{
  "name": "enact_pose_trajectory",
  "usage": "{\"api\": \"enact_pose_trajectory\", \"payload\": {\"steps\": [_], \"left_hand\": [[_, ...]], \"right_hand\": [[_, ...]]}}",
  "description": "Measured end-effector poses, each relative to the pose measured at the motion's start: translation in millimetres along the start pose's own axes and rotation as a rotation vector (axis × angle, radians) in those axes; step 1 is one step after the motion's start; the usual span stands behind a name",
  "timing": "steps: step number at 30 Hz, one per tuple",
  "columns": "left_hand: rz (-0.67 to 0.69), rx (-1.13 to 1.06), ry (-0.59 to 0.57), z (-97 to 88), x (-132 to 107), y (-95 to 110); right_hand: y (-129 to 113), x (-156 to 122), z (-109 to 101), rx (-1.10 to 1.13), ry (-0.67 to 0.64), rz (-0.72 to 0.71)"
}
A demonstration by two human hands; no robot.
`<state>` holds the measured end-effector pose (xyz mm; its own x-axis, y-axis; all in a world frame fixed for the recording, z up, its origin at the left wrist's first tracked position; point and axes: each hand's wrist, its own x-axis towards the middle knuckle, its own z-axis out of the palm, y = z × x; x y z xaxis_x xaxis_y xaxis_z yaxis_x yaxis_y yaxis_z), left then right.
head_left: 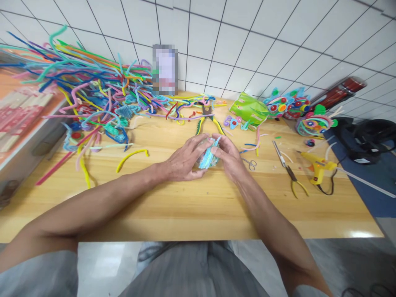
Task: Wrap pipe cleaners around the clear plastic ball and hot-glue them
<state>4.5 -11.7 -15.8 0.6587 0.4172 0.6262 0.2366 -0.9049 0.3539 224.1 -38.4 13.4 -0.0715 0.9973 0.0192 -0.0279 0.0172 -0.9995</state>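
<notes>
Between my two hands, just above the middle of the table, is a small clear rounded piece with light-blue pipe cleaners [209, 156] laid across it. My left hand [188, 159] wraps its left side, fingers over the top and thumb below. From the right, my right hand [227, 156] grips the same piece, its thumb pressing on the blue strips. Fingers hide part of it. Right behind the hands lie pliers [201, 123] with yellow-green handles, jaws pointing away. Small scissors [251, 164] rest beside my right hand.
Tangled pipe cleaners [102, 90] heap at the back left. A yellow glue gun [320, 167], yellow-handled pliers [293, 183] and a thin knife [278, 152] lie right. Behind stand a green packet [247, 109], decorated figures [314, 123] and a dark red flask [343, 90].
</notes>
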Motion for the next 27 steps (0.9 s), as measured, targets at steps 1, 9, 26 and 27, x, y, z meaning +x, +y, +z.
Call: {"api": "enact_pose_trajectory", "payload": {"steps": [1, 9, 26, 27], "left_hand": [[0.002, -0.007, 0.001, -0.2, 0.3, -0.1], [0.015, -0.080, 0.023, 1.1, 1.4, 0.5], [0.102, -0.070, -0.088, -19.8, 14.7, 1.5], [0.091, -0.069, -0.096, -20.1, 14.5, 1.7]], "right_hand": [[-0.1, -0.1, 0.6, 0.011, 0.009, 0.005], [-3.8, -4.7, 3.4, 0.083, 0.024, 0.020], [0.5, -12.2, 4.0, -0.061, -0.070, -0.112], [0.4, -12.3, 3.8, -0.069, -0.075, -0.121]]}}
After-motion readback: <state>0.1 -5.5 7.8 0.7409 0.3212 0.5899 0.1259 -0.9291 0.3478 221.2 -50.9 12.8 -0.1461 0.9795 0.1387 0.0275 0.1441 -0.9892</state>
